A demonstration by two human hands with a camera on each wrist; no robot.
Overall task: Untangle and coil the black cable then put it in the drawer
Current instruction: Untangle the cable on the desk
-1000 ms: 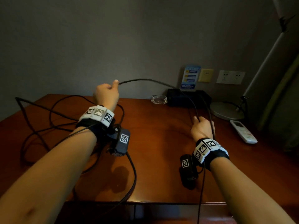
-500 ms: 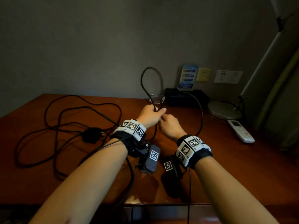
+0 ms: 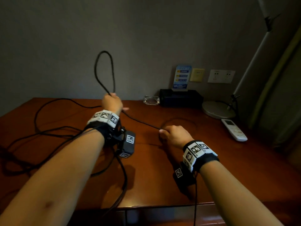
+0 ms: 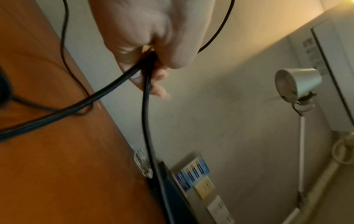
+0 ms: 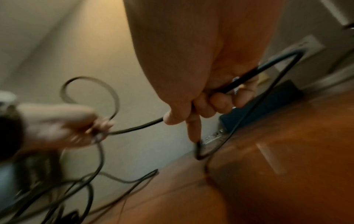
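Left grip: my left hand point(image 3: 111, 102) is curled tight round the black cable point(image 3: 140, 121), holding two strands together in the fist.
Loop: one narrow loop stands up out of that fist, against the wall.
Right grip: my right hand point(image 3: 175, 135) is closed on the same cable, thumb pressing it against the curled fingers point(image 5: 216, 104).
Span: the cable runs fairly straight from my left fist down to my right, above the wooden desk point(image 3: 228, 160).
Slack: the rest lies in loose tangled loops on the left part of the desk; more trails past my right hand.
Drawer: I cannot tell where it is.
Beyond: a white remote point(image 3: 234, 132) lies at the right, well apart.
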